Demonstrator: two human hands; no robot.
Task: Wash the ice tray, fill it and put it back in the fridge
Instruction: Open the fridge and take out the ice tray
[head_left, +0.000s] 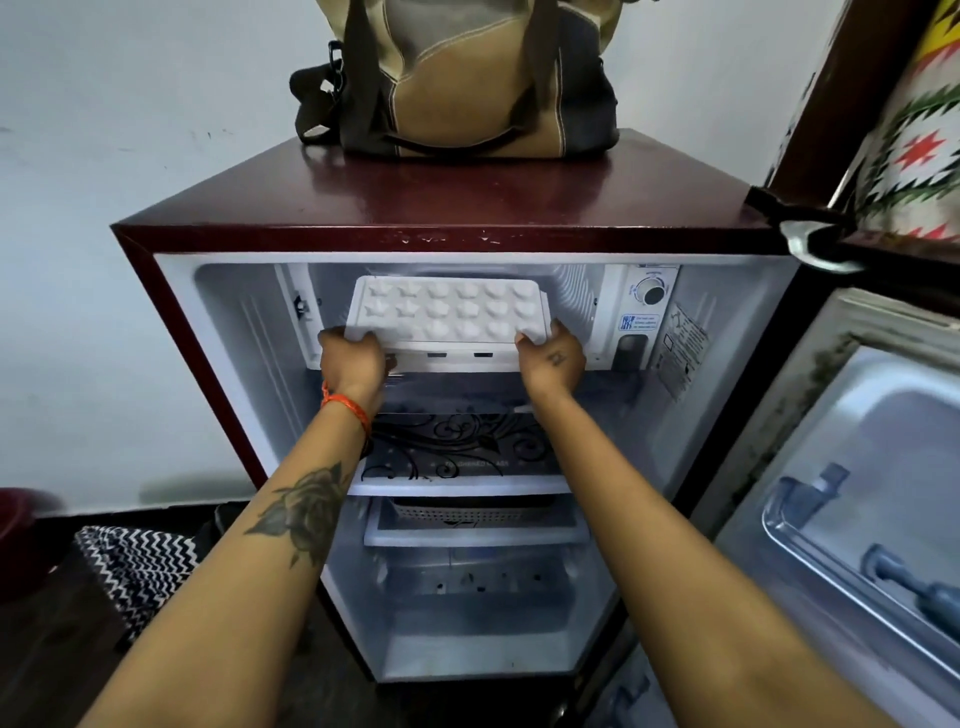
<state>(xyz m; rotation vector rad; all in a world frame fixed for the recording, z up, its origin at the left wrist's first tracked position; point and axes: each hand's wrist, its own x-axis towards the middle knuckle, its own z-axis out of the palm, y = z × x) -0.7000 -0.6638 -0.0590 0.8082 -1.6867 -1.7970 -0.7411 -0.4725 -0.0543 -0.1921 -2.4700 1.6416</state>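
Both hands were up at the freezer compartment (363, 291), and the white ice tray (447, 310) hung between them, level, partly inside that top opening of the fridge (431, 208). Left hand (353, 358) had the near-left corner, fingers curled round the tray's edge, knuckles toward the camera, an orange thread band (347, 408) at the wrist and a rose tattoo (306, 506) further down the forearm. Right hand (551, 358) took the near-right corner the same way, fingers curled round the rim with the thumb tucked against the front edge; a small mark showed on the back of it. Whether the cells of the tray held water, I could not tell — they read as pale bumps, nothing more.

Behind the tray on the right sat the thermostat dial (650, 292), with a blue sticker (639, 322) just below it. Under the freezer ran a glass shelf (457, 457) printed with black swirls, then a lower shelf with a dark mesh basket (470, 512) resting on it, and a pale drawer area at the bottom.

Up top, a tan and olive bag (457, 78) stood on the maroon lid of the fridge, against the wall. The door (857, 493) swung wide open on the right, its inner racks showing. A patterned cloth (914, 145) hung at the upper right, and a black-and-white zigzag fabric (135, 561) lay low on the left beside the cabinet.
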